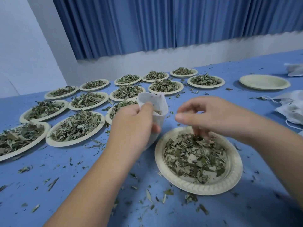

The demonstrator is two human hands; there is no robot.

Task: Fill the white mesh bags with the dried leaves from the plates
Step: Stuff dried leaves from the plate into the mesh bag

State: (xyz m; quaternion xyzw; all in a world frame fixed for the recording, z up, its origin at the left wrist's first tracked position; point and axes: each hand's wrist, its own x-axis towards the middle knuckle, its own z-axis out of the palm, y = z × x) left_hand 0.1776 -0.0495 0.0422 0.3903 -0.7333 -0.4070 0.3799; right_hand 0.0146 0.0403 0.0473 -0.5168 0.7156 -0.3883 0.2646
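Left hand (134, 126) grips a white mesh bag (157, 104) by its side, with the mouth up and held open. A few leaf bits show just inside the rim, and the bag's bottom is hidden behind that hand.

Right hand (211, 115) is just beside the bag. Its fingers are bent down, fingertips (202, 136) in the dried leaves (193, 158) on the plate (236, 169) directly under it. There's motion blur there, so I can't tell whether it has a pinch of leaf or is only touching the pile.

Beyond and to the left of the left hand are rows of full plates (49, 139), all heaped. Beyond the right hand sits one empty plate (264, 81). Further right of the right hand is a heap of spare bags (290, 110) with drawstrings, contents unclear.

Leaf scraps (148, 195) are scattered over the blue table (82, 182) around both forearms. A blue curtain (147, 22) hangs behind.
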